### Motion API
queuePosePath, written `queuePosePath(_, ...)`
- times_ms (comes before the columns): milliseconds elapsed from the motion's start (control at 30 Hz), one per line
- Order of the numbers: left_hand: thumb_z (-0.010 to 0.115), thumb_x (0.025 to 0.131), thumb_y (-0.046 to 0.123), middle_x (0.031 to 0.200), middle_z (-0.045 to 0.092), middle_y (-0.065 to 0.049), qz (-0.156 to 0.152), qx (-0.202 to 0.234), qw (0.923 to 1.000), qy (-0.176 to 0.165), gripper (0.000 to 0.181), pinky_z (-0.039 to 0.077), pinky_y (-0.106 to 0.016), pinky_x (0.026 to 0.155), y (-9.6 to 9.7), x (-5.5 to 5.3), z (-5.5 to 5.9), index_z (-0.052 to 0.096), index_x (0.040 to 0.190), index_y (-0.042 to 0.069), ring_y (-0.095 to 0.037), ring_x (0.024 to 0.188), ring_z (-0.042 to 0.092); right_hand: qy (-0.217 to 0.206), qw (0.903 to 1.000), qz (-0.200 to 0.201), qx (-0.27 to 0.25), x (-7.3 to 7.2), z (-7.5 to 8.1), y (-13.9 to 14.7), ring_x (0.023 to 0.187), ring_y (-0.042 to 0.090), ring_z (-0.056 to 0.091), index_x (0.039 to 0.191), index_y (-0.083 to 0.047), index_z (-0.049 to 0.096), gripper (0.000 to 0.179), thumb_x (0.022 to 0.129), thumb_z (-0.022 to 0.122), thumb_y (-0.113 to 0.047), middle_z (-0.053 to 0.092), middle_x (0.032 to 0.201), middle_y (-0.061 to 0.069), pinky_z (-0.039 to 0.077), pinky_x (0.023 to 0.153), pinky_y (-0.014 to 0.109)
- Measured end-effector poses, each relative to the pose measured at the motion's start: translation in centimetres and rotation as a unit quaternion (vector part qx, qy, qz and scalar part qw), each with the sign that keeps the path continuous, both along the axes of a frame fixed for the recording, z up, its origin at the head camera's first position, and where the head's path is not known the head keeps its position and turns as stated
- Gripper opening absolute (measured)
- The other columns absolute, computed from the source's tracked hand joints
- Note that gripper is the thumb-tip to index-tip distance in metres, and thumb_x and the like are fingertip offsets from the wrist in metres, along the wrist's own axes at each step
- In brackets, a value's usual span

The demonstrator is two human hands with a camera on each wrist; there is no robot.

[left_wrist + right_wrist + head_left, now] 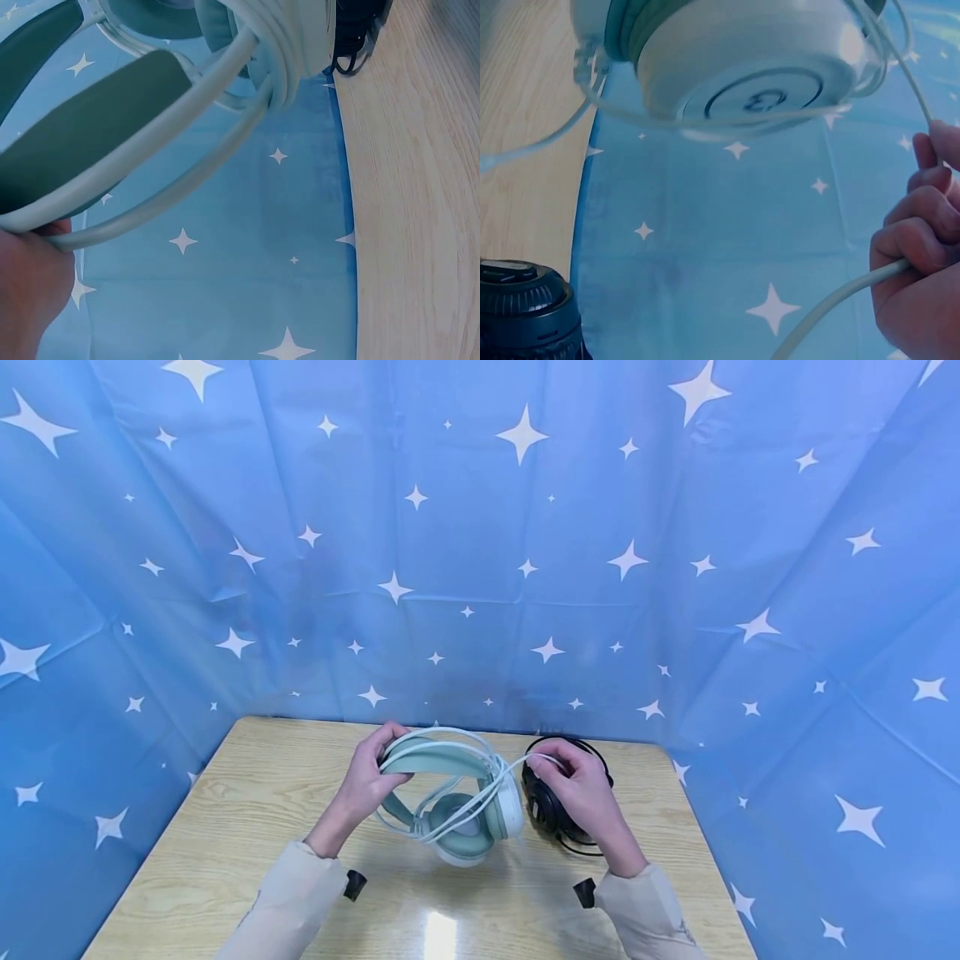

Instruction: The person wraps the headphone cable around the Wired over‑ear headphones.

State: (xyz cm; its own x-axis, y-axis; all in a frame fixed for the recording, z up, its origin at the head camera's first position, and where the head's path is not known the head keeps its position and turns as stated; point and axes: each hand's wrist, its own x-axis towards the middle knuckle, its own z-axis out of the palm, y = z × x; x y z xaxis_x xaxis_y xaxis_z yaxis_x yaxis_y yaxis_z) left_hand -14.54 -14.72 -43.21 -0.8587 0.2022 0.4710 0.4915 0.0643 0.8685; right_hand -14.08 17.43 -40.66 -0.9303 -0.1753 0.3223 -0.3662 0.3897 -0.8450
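Note:
Pale green over-ear headphones [462,831] are held up over the table, tilted, with one white earcup [742,71] facing the right wrist camera. My left hand [369,774] grips their headband [90,127] at its left side. A pale cable [442,732] loops along the headband and crosses around the earcups. My right hand [580,785] pinches a length of this cable between thumb and fingers, to the right of the headphones. In the right wrist view, the cable [840,296] also comes out below the curled fingers.
Black headphones [546,806] with a black cable lie on the wooden table [247,810], partly hidden behind my right hand. A blue curtain [480,543] with white stars hangs along the back and sides of the table.

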Motion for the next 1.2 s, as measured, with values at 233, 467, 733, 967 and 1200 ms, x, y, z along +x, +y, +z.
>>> queuePosePath(233, 0.065, 0.083, -0.009, 0.089, 0.061, -0.009, -0.041, 0.0, 0.9991, -0.002, 0.027, 0.046, -0.029, 0.076, -0.37, -0.22, -0.2, 0.06, 0.107, 0.0, -0.015, 0.077, 0.055, -0.01, 0.9999, 0.01, 0.002, -0.39, -0.27, -0.01, 0.078, 0.011, 0.062, 0.101, -0.015, 0.075, 0.01, 0.095, 0.076, -0.023, 0.072, 0.089, -0.002, 0.051, 0.072, 0.024)
queuePosePath(467, 0.066, 0.085, -0.007, 0.088, 0.06, -0.003, -0.055, -0.013, 0.9984, -0.011, 0.025, 0.045, -0.031, 0.076, -0.45, -0.17, -0.2, 0.06, 0.107, 0.003, -0.017, 0.076, 0.053, -0.017, 0.9998, 0.009, 0.007, -0.5, -0.36, -0.17, 0.076, 0.013, 0.06, 0.1, -0.016, 0.075, 0.011, 0.094, 0.077, -0.025, 0.071, 0.088, -0.002, 0.051, 0.07, 0.025)
queuePosePath(733, 0.066, 0.086, -0.006, 0.087, 0.06, 0.0, -0.049, -0.008, 0.9985, -0.024, 0.023, 0.045, -0.031, 0.077, -0.56, -0.09, -0.16, 0.061, 0.107, 0.002, -0.017, 0.076, 0.053, -0.009, 0.9999, 0.009, 0.006, -0.33, -0.21, -0.12, 0.073, 0.012, 0.058, 0.099, -0.016, 0.075, 0.009, 0.095, 0.076, -0.024, 0.07, 0.086, -0.002, 0.049, 0.068, 0.025)
queuePosePath(967, 0.066, 0.086, -0.006, 0.088, 0.061, 0.001, -0.054, 0.008, 0.9978, -0.039, 0.024, 0.046, -0.03, 0.076, -0.6, -0.2, -0.13, 0.06, 0.108, 0.0, -0.016, 0.076, 0.053, -0.002, 0.9999, 0.013, -0.01, -0.39, -0.19, 0.02, 0.075, 0.01, 0.06, 0.101, -0.012, 0.075, 0.008, 0.094, 0.077, -0.013, 0.072, 0.089, 0.001, 0.049, 0.068, 0.022)
queuePosePath(1200, 0.063, 0.087, -0.006, 0.081, 0.056, 0.003, -0.092, 0.035, 0.9945, -0.035, 0.021, 0.044, -0.029, 0.073, -0.64, -0.19, -0.31, 0.059, 0.107, 0.0, -0.016, 0.071, 0.049, -0.004, 0.9992, 0.039, 0.001, -0.84, -0.87, 0.24, 0.077, 0.011, 0.061, 0.105, -0.012, 0.075, 0.009, 0.097, 0.073, -0.016, 0.072, 0.098, 0.001, 0.05, 0.069, 0.024)
